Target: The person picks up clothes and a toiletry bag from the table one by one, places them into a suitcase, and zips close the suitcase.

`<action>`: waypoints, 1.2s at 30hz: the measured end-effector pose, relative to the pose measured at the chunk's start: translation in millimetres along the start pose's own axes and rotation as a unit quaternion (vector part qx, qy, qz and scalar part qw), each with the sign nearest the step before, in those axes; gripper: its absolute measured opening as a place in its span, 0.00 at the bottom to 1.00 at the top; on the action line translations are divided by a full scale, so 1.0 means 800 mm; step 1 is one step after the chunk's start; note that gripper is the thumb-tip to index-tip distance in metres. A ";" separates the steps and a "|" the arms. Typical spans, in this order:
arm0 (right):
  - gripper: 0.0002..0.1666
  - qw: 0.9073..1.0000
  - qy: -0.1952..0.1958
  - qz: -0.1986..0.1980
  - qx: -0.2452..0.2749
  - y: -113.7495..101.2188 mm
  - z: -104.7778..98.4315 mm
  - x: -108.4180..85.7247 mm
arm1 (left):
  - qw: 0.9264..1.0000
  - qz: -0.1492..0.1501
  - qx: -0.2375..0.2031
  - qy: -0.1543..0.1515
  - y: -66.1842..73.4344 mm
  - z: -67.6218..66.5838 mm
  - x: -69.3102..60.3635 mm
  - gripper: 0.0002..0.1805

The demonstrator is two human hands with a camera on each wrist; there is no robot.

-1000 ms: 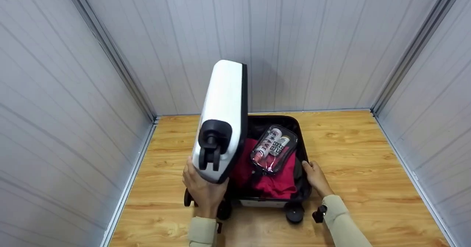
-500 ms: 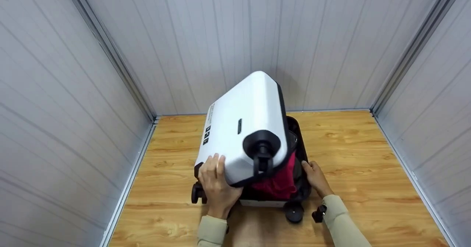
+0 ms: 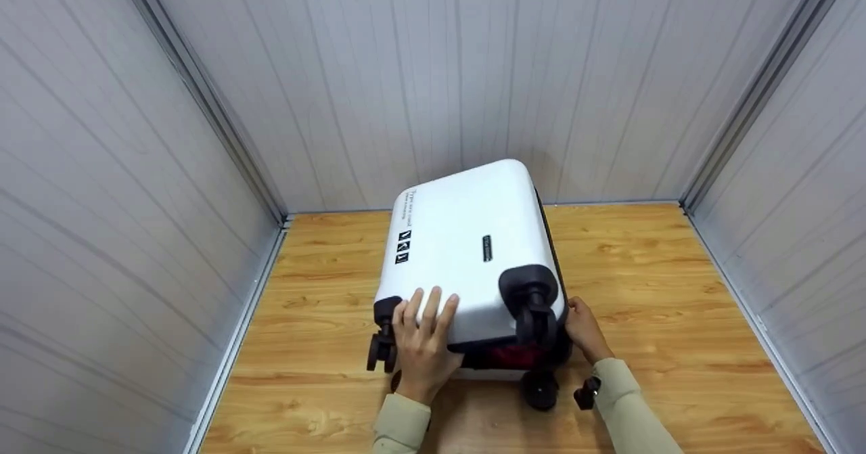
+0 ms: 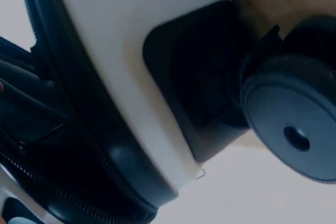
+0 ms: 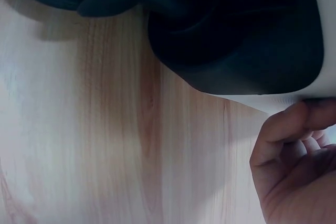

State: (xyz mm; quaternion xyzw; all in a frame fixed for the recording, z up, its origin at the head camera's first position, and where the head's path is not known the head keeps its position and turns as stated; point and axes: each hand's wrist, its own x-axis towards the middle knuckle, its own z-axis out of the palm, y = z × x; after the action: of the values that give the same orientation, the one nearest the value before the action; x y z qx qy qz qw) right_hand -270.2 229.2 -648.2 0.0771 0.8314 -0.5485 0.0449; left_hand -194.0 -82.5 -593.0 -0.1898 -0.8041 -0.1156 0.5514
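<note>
White suitcase (image 3: 450, 220) on the wooden floor (image 3: 318, 305), lid (image 3: 473, 264) ajar; the left hand (image 3: 424, 354) pinches it at the near side, splayed fingers (image 3: 431, 310) on top, right hand (image 3: 586, 331) gripping the base (image 3: 490, 374) at right.

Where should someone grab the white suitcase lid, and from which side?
Probably the white lid by its near edge between its wheels, coming from the person's side: it tilts, and a gap showing red cloth leaves room for a thumb beneath.
</note>
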 end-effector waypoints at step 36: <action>0.18 0.935 0.174 -0.219 -0.217 0.006 0.008 -0.015 | 0.997 0.065 0.010 -0.050 0.020 0.031 -0.027 0.48</action>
State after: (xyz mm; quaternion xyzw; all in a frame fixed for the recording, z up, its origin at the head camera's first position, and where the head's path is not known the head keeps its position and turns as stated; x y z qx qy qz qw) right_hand -257.7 224.4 -653.0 -0.0238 0.9212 -0.3293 -0.2061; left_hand -201.2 -62.0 -622.5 -0.2421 -0.8178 -0.0618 0.5185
